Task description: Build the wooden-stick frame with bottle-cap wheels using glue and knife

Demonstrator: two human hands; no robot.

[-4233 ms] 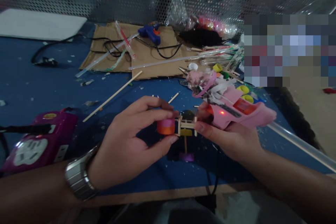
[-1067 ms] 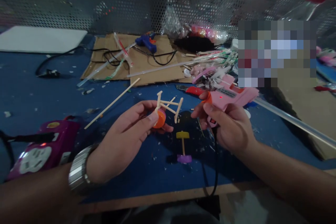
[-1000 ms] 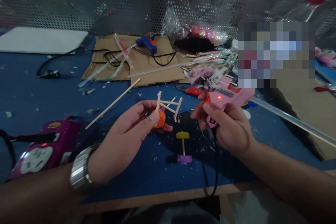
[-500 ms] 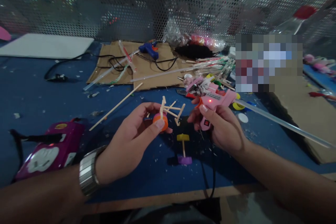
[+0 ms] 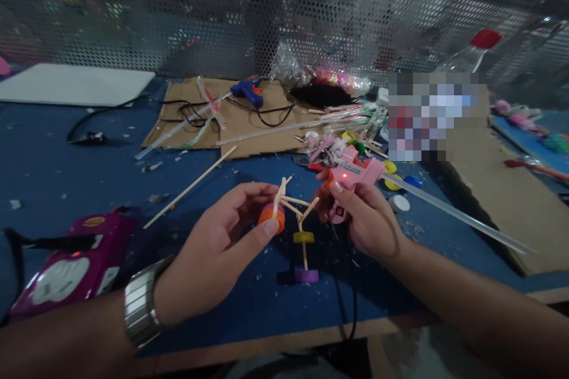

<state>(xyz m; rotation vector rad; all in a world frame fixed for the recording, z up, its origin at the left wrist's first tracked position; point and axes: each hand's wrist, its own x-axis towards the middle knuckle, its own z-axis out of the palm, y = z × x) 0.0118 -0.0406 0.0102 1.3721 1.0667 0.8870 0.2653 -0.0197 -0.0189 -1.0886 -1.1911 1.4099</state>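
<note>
My left hand (image 5: 226,231) pinches an orange bottle cap (image 5: 269,221) that is part of a small frame of wooden sticks (image 5: 293,204). The frame reaches out to the right from the thumb and fingertips. In my right hand (image 5: 364,216) is a pink hot glue gun (image 5: 351,177), its red light lit and a long clear glue stick (image 5: 462,213) sticking out of its back. Below the frame, a yellow cap (image 5: 304,237) and a purple cap (image 5: 306,276) are joined by a short stick. Whether the frame touches the yellow cap I cannot tell.
A purple power strip (image 5: 73,260) lies at the left, near a loose wooden stick (image 5: 191,188). Further back, a blue glue gun (image 5: 248,92) rests on cardboard (image 5: 262,142). Scraps, caps and sticks are heaped behind the pink gun. A red-capped bottle (image 5: 464,59) stands at the right.
The stick frame has tilted and now appears just above the yellow cap. The glue gun stays in my right hand. The whole view has shifted slightly.
</note>
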